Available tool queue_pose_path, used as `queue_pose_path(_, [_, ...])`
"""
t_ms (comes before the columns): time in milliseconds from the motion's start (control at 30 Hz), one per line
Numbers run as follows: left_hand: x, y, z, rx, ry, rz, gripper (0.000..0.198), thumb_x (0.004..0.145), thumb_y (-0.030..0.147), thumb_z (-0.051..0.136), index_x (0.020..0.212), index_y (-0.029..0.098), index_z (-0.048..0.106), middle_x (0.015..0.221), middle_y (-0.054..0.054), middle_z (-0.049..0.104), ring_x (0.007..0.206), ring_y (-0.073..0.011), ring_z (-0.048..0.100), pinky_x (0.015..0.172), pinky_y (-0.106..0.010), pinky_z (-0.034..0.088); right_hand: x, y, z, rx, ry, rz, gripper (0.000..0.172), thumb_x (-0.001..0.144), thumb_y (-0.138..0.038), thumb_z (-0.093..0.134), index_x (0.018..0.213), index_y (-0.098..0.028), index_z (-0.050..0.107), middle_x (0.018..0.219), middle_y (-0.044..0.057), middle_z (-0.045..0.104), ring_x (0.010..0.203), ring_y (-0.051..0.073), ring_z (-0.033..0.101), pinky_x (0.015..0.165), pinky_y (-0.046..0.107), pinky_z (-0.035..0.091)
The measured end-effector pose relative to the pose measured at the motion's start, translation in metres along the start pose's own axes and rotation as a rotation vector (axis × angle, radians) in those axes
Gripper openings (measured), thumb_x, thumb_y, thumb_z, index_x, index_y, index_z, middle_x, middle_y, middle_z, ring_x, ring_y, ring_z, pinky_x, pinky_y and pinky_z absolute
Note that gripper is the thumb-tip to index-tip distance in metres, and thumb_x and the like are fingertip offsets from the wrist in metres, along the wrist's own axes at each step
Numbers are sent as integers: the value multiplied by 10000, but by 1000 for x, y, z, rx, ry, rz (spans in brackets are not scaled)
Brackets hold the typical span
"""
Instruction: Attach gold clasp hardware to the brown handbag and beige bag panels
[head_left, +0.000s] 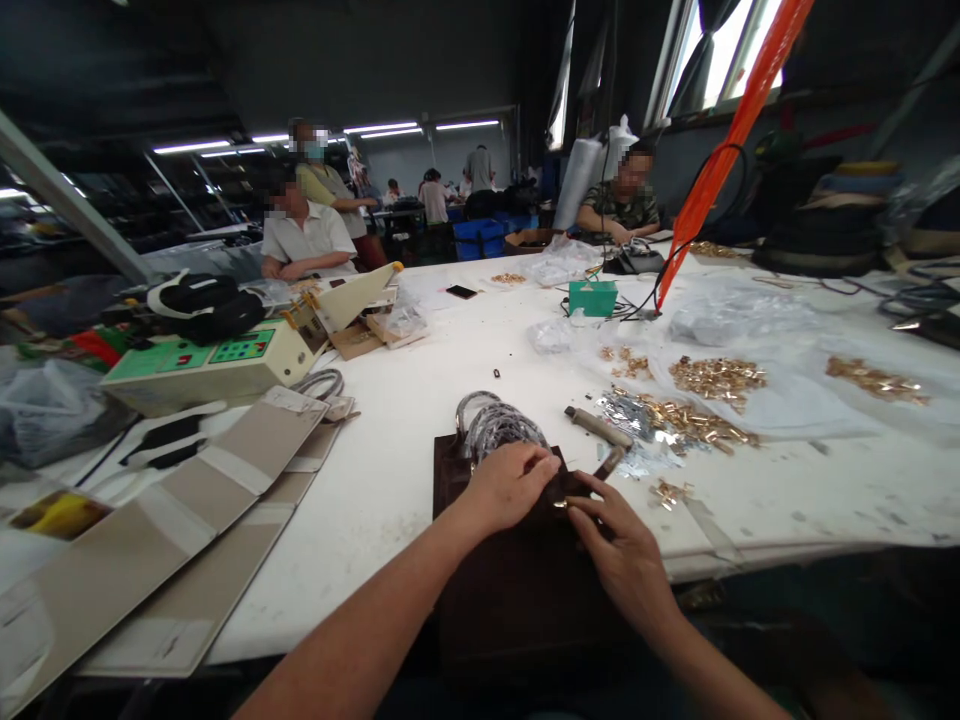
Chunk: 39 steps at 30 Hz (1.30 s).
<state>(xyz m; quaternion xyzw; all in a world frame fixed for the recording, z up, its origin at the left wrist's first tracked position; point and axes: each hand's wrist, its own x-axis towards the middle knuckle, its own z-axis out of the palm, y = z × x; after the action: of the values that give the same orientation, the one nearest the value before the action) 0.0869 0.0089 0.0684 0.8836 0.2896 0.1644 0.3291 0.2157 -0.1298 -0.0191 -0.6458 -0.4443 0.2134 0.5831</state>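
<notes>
A dark brown bag [517,590] lies at the near edge of the white table [420,400], with wrapped metal handles [495,425] at its far end. My left hand [510,485] rests closed on the bag's top, fingers curled over the fabric. My right hand [619,540] pinches a small gold fitting [561,503] against the bag, just beside the left fingers. A hammer [604,440] lies right behind my right hand.
Piles of gold hardware [716,378] and plastic bags lie to the right. A cream machine with a green panel [217,365] and flat cardboard pieces [172,520] are at the left. A green box [592,297] stands further back. Other people sit at the far side.
</notes>
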Motion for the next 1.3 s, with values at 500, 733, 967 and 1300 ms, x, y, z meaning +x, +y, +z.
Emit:
queue_pose_path(500, [9, -15, 14, 317, -88, -101, 302, 831, 401, 700, 1040, 183, 689, 1042, -105, 745, 960, -303, 702, 831, -365, 518, 22, 2, -27, -346, -36, -52, 206, 925, -422, 647, 950, -264, 776, 916, 18, 769, 738, 210, 695, 695, 337, 517])
queue_pose_path(733, [12, -11, 8, 288, -163, -96, 225, 869, 407, 650, 878, 185, 689, 924, -93, 732, 849, -269, 689, 722, -323, 475, 21, -4, -30, -406, -55, -10, 193, 904, -405, 640, 915, -274, 782, 881, -1, 779, 666, 193, 675, 659, 321, 494])
queue_pose_path(967, [13, -5, 4, 291, -208, -149, 228, 882, 403, 645, 902, 177, 673, 903, -77, 727, 801, -233, 674, 657, -290, 433, 19, -2, -29, -424, -57, 3, 198, 901, -405, 630, 888, -284, 786, 822, -13, 771, 688, 191, 682, 654, 295, 467])
queue_pose_path(1300, [10, 2, 4, 319, -192, -118, 220, 891, 410, 622, 912, 195, 659, 939, -76, 735, 867, -259, 694, 717, -314, 476, 18, -8, -12, -588, -36, -104, 226, 947, -376, 562, 867, -262, 740, 759, 3, 742, 667, 195, 685, 621, 289, 392])
